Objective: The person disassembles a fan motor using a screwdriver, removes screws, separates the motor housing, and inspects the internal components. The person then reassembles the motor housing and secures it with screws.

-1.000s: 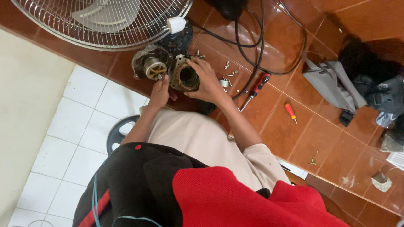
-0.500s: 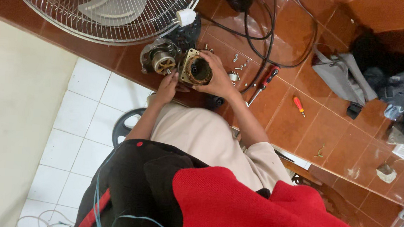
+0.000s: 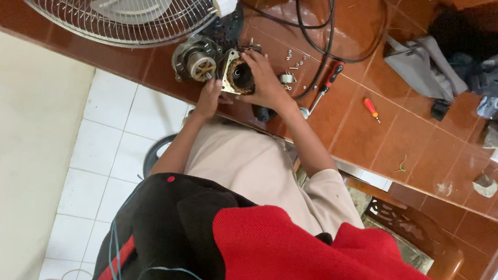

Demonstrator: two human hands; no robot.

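Observation:
My right hand (image 3: 267,83) is wrapped around a fan motor stator (image 3: 237,77), a square metal plate with a dark round bore and copper windings, held tilted just above the brown tiled ledge. The fingertips of my left hand (image 3: 208,95) touch the plate's lower left corner. Just left of it lies the other motor half (image 3: 196,63), round and grey with a brass-coloured centre. Behind both lies a wire fan guard (image 3: 63,16) with pale blades inside.
Loose screws (image 3: 294,57) and a small metal part lie right of my right hand. Further right lie a red-and-black screwdriver (image 3: 327,84), a small red screwdriver (image 3: 371,108), black cables (image 3: 329,28), a grey cloth (image 3: 420,67) and dark clothing (image 3: 492,64). White floor tiles (image 3: 108,123) lie below the ledge.
My right hand has tipped the stator so its square plate faces me more. My left hand has shifted to the plate's lower corner. The view has drifted slightly.

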